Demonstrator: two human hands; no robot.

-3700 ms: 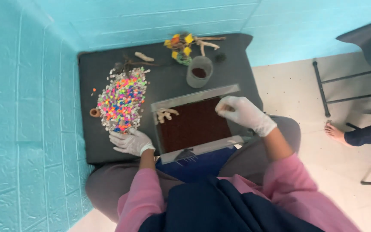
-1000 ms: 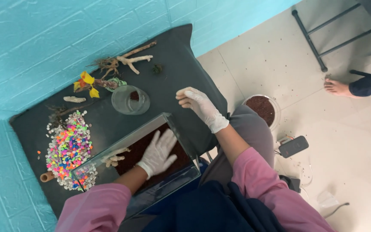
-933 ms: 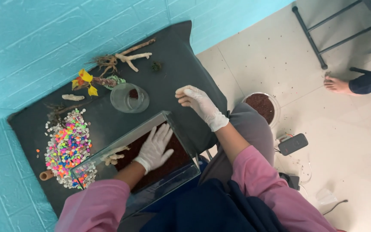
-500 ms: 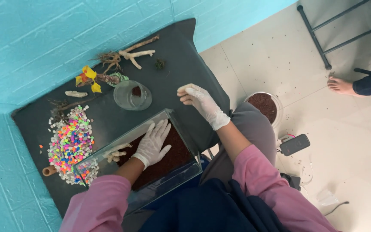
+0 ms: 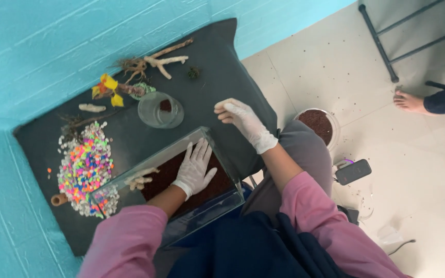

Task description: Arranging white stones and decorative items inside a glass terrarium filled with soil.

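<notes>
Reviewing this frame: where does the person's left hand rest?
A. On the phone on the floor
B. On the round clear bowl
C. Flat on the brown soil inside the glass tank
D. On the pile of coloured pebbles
C: the gloved left hand lies palm down, fingers spread, on the brown soil within the glass tank.

This looks like a room in a home, used as a hobby corner. The walls (image 5: 37, 46) are painted turquoise brick and meet at a corner, where a low dark table (image 5: 217, 67) is pushed in. The floor (image 5: 418, 170) is pale tile, scattered with dark crumbs. A bowl of brown soil (image 5: 316, 122) and a phone (image 5: 353, 171) lie on the floor beside the table's right edge. Another person's bare foot (image 5: 409, 101) rests near black metal chair legs (image 5: 382, 44).
</notes>
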